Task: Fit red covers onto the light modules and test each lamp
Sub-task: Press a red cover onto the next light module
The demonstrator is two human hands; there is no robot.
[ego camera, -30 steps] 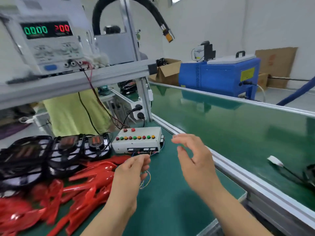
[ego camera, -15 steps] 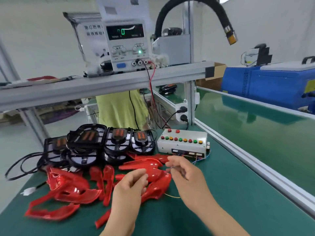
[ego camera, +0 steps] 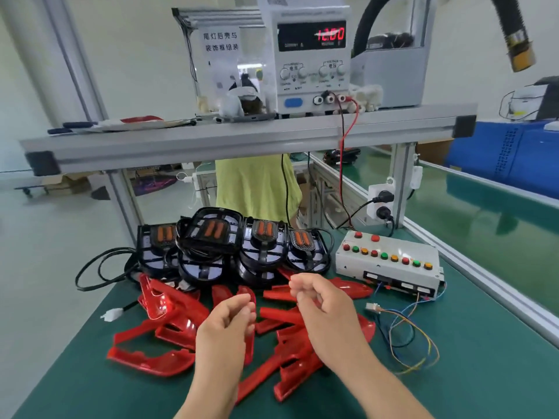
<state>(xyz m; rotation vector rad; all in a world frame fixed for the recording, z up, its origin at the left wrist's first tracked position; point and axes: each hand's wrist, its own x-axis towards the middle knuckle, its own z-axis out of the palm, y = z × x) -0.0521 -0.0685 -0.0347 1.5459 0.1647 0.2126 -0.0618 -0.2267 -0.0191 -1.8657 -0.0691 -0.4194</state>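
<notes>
In the head view, glossy translucent red covers [ego camera: 169, 316] lay in a loose heap on the green tabletop [ego camera: 484, 373]. Just behind them stood 4 black light modules [ego camera: 211, 243] with orange lenses. The left hand [ego camera: 225, 325] hovered over the heap, its fingers loosely curled and empty. The right hand [ego camera: 323, 306] was curled with thumb near forefinger, and I could not tell whether it pinched anything. A button box [ego camera: 390, 261] sat to the right.

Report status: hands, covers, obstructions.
Left hand, right hand loosely curled, empty. Red covers piled loose before light modules. Connector leads lie right of pile.
</notes>
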